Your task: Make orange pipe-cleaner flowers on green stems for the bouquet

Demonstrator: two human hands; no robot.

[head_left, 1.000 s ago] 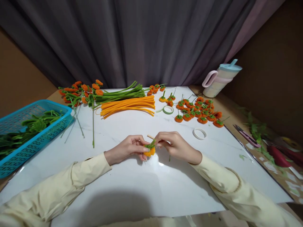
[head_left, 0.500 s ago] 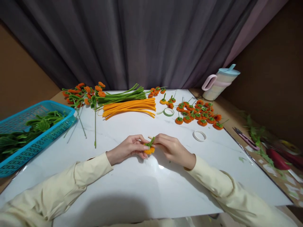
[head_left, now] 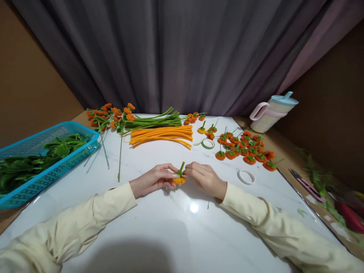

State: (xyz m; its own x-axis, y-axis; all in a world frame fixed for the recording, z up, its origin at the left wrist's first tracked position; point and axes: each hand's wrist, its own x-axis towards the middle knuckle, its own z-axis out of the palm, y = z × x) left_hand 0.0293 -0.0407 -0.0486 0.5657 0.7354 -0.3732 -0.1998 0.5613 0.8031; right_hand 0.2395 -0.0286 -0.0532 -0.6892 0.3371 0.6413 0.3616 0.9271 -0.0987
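Right in the middle of the frame, there it is, the yellow flower (head_left: pixel 179 181), held above the counter (head_left: pixel 227 235), its green stem (head_left: pixel 182 168) pointing up with a slight lean to the right! The left hand (head_left: pixel 155 179) has it from the left, grip clamped on the flower, thumb on the green part at the top. In from the right comes the right hand (head_left: pixel 204 178), fingers bunched against the flower's green edge; whether that grip is closed on anything, I cannot tell, the tips are hidden.

Just beyond, upper centre, a bundle of orange stems (head_left: pixel 160 135) lies in front of a bundle of green stems (head_left: pixel 159 120). Right of those, a green tape roll (head_left: pixel 209 147), then a crowd of orange flower heads (head_left: pixel 244 149), with a white ring (head_left: pixel 247 183) nearer the hands. Over on the left, a blue basket (head_left: pixel 66 165) of green leaves (head_left: pixel 62 148), and orange flowers (head_left: pixel 115 111) piled at upper left. Far right: a lidded cup (head_left: pixel 265 121) with a pink handle, and lower down a pink-handled cutting tool (head_left: pixel 308 186). Across the top, the grey curtain (head_left: pixel 176 57) fills the back!
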